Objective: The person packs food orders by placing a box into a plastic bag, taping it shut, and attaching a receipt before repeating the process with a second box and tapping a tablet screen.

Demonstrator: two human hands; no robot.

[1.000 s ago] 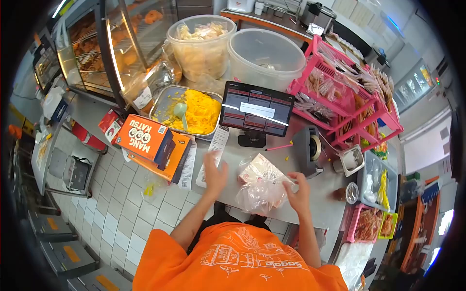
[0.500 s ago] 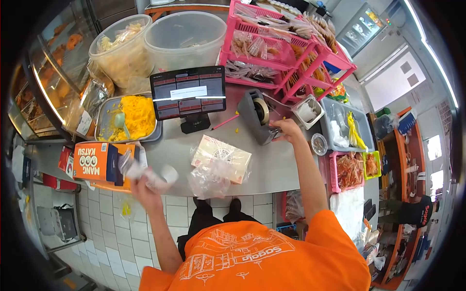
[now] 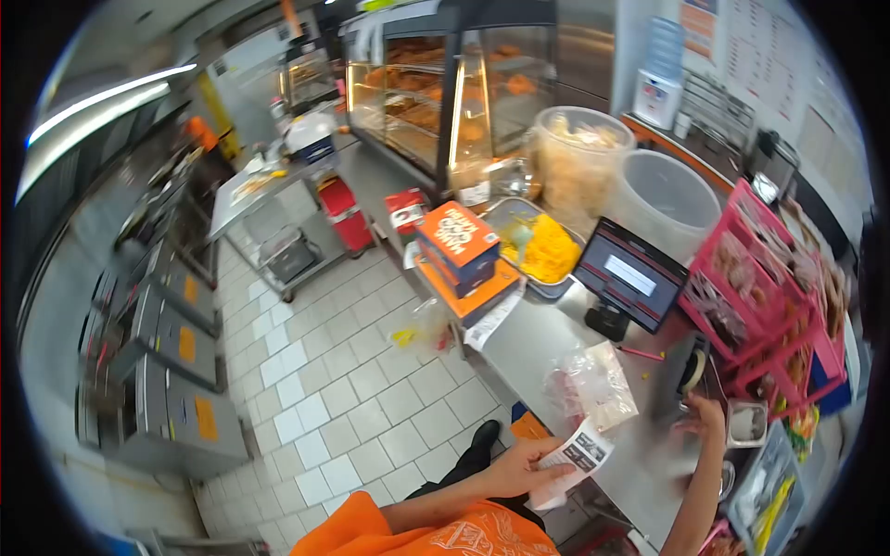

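Left hand (image 3: 524, 471), bent in close, grasps a receipt (image 3: 577, 456) in its fingers; right hand (image 3: 706, 417) stretches to the tape dispenser (image 3: 684, 372) on the bench (image 3: 547, 343), its finger state unclear.

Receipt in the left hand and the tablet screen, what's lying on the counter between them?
In the head view, a bagged box in clear plastic lies on the steel counter, between the receipt and the tablet screen.
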